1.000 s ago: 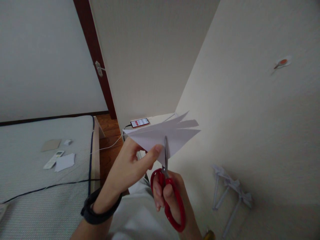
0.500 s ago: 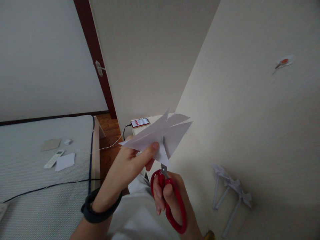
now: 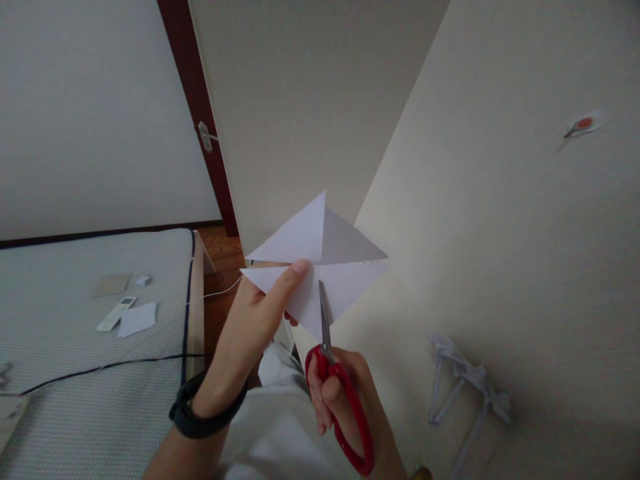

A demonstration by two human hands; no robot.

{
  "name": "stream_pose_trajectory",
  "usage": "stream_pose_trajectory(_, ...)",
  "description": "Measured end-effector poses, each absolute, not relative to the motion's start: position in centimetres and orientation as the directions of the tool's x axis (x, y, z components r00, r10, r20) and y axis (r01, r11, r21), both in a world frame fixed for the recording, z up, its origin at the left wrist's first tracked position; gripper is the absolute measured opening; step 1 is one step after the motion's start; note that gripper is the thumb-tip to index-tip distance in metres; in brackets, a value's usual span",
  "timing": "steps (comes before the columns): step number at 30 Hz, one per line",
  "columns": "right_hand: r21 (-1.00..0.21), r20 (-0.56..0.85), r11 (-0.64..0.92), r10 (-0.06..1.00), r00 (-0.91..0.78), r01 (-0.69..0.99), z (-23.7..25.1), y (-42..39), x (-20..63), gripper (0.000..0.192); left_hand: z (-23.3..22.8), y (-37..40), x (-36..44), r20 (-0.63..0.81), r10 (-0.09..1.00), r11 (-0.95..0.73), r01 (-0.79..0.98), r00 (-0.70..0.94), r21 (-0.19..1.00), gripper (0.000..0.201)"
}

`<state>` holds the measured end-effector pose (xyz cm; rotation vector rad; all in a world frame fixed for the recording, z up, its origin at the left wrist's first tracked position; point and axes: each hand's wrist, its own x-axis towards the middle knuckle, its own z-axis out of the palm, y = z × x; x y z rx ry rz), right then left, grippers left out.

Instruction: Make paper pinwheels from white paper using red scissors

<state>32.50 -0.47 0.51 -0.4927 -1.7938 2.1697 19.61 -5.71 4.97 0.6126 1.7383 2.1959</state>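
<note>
The left hand (image 3: 250,327) has its fingers (image 3: 295,272) pinched on a white paper (image 3: 320,267). The thumb lies flat on the front of the paper, near its middle. The other fingers are behind it, so they are hidden. The paper is a square held up in the air like a diamond, with one corner up and one corner down. It has slits running in from its corners.

The right hand (image 3: 345,400) is just below. Its fingers are closed through the red handles of the scissors (image 3: 333,380). The blades point straight up and look close together. Their tip rests on the bottom part of the paper, just right of the thumb. So the paper sits right above the scissors, and the blades lie along the line from the bottom corner to the middle. The left hand is the one touching the paper.

A black band (image 3: 205,413) is on the left wrist. To the left is a bed (image 3: 75,400) with a remote (image 3: 116,313), a small white sheet (image 3: 137,319) and a black cable (image 3: 100,370) on it. At the right, some rolled paper sticks (image 3: 465,393) lie on the floor by the wall.
</note>
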Motion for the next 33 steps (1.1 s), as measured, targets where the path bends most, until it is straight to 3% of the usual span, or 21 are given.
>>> stream_pose_trajectory(2,-0.981,-0.082,-0.193,0.418,-0.905,0.0,0.5,-0.3,32.6,0.069,4.8,-5.6,19.7,0.16,0.435,-0.286,0.033,-0.886,0.958,0.02)
stream_pose_trajectory(10,-0.985,-0.061,-0.174,0.415,-0.908,-0.013,1.2,-0.5,32.8,0.068,5.0,-5.8,19.9,0.167,0.512,-0.322,-0.008,-0.843,0.947,0.025)
stream_pose_trajectory(21,-0.997,0.028,-0.047,0.447,-0.894,-0.054,0.5,-0.3,31.9,0.065,5.7,-6.3,20.3,0.192,0.537,-0.176,0.114,-0.821,0.978,0.026)
stream_pose_trajectory(27,-0.99,0.026,-0.117,0.413,-0.91,-0.081,0.7,-0.5,32.1,0.066,6.3,-6.5,20.7,0.199,0.632,-0.185,0.104,-0.749,0.977,0.024)
stream_pose_trajectory(33,-0.969,0.033,-0.207,0.421,-0.906,-0.131,1.6,-1.1,32.4,0.064,6.5,-6.9,20.5,0.245,0.662,-0.116,0.226,-0.708,0.967,0.028)
